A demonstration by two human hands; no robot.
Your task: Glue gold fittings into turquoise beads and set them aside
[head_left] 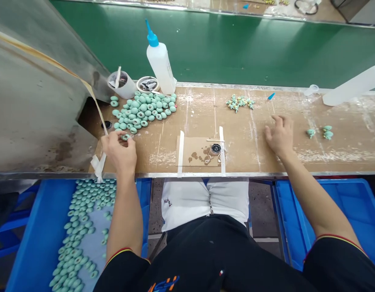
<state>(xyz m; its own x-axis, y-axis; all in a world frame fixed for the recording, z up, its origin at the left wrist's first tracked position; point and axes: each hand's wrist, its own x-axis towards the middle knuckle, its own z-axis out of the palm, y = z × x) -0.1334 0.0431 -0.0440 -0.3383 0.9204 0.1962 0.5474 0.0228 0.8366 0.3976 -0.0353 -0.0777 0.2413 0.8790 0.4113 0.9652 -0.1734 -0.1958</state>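
Observation:
My left hand (119, 153) pinches a small mint-green hollow egg-shaped piece (125, 137), with a dark opening in it, between thumb and fingers. Just beyond it lies a pile of similar egg-shaped pieces (144, 107). My right hand (280, 136) rests low over the cardboard-covered table, its thumb apart from the fingers and nothing visible in its grasp. A cluster of tiny green and yellow parts (239, 102) lies to its far left. Off to its right are a few green pieces (327, 132). Between my hands sits a small pot of dark liquid (215, 149) on a stained, taped-down card (191, 152).
A white bottle with a blue nozzle (161, 67), a cup (123, 84) and a tape roll (147, 84) stand behind the pile. Another white bottle (351, 86) leans at right. Blue crates (38, 227) flank my lap below the table; the left one holds many green pieces.

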